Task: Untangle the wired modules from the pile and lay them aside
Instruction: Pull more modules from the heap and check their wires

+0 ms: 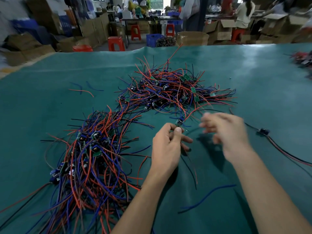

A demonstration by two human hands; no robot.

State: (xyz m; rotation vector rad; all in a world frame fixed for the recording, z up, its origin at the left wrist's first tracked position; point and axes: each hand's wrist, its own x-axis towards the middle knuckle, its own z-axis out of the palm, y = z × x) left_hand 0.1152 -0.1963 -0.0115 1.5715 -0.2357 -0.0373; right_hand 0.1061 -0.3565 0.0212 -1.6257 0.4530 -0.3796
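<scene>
While the left hand [166, 146] pinches the small green wired module [179, 122], its red lead runs up-right toward the tangled red-and-blue pile [168, 92]; the blurred right hand [224, 130], nearer that lead, appears loosely spread and empty.

Two bare forearms enter from the lower edge of the view, with no sleeve visible on either. The left hand [166, 147] carries no glove, ring or wristband, and its thumbnail is short and unpainted. The right hand [228, 135] is likewise ungloved; motion blur obscures its finer detail.
</scene>
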